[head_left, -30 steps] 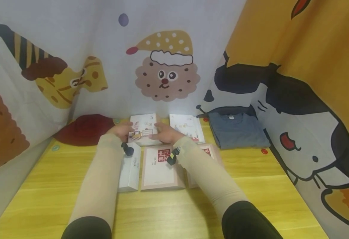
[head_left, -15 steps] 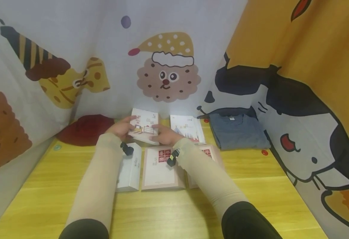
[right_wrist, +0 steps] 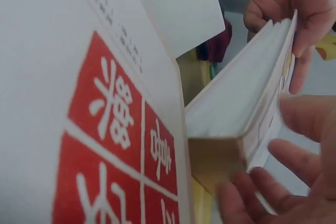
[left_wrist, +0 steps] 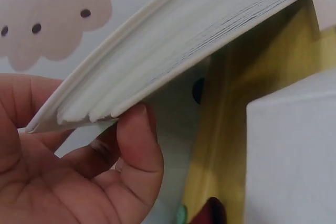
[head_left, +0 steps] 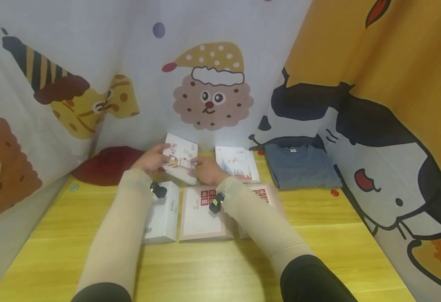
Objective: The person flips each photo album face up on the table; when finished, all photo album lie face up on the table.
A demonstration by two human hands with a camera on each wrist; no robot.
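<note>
A thick white book [head_left: 180, 157] with small printed drawings is tilted up at the back of the table. My left hand [head_left: 151, 160] grips its left edge, thumb on one cover and fingers on the other. In the left wrist view the page edges [left_wrist: 173, 45] show between the covers. My right hand [head_left: 210, 171] is at the book's right side. Seen from the right wrist, its fingers are spread loosely, the fingertips right at the spine [right_wrist: 218, 156]. The left hand [right_wrist: 294, 11] holds the far end there.
In front lie a white box [head_left: 164, 214] and two pale items with pink borders and red squares, one [head_left: 201, 220] beside the right wrist, the other [head_left: 260, 193] partly behind the forearm. Behind are another white book [head_left: 235, 161], a folded grey T-shirt [head_left: 299, 165] and dark red cloth [head_left: 107, 165].
The book, lying flatter a second ago, has been tilted up and turned, its left side raised by my left hand. My right hand's fingers have shifted from its front toward its right edge.
</note>
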